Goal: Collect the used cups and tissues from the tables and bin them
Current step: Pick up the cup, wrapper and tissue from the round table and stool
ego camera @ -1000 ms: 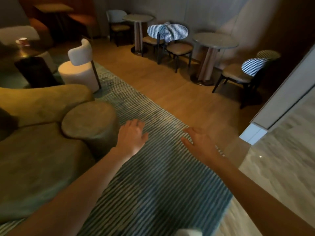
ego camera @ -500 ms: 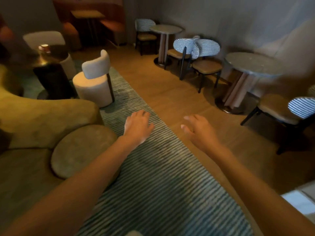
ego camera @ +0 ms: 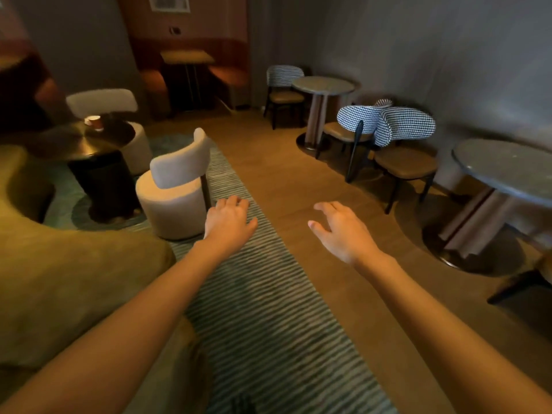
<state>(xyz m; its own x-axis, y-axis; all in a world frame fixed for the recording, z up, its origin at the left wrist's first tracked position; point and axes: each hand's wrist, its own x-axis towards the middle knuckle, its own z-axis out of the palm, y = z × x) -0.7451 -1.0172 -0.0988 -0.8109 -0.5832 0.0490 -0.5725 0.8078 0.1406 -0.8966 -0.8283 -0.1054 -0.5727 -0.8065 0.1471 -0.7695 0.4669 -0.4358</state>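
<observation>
A brown paper cup (ego camera: 95,123) with a white rim stands on a dark round table (ego camera: 68,144) at the far left. My left hand (ego camera: 228,221) hovers over the striped rug, fingers apart and holding nothing. My right hand (ego camera: 343,231) is stretched out over the wooden floor, also with spread fingers and nothing in it. Both hands are far from the cup. No tissue or bin shows.
A white round chair (ego camera: 173,192) stands between me and the dark table. An olive sofa (ego camera: 68,273) fills the left. Two round pedestal tables (ego camera: 322,85) (ego camera: 507,168) with houndstooth chairs (ego camera: 403,135) line the right wall. A striped rug (ego camera: 268,324) runs down the middle.
The view has swung left and forward: the cup table and white chair have come nearer, and the marble step at the right has left the frame. Both hands stay outstretched.
</observation>
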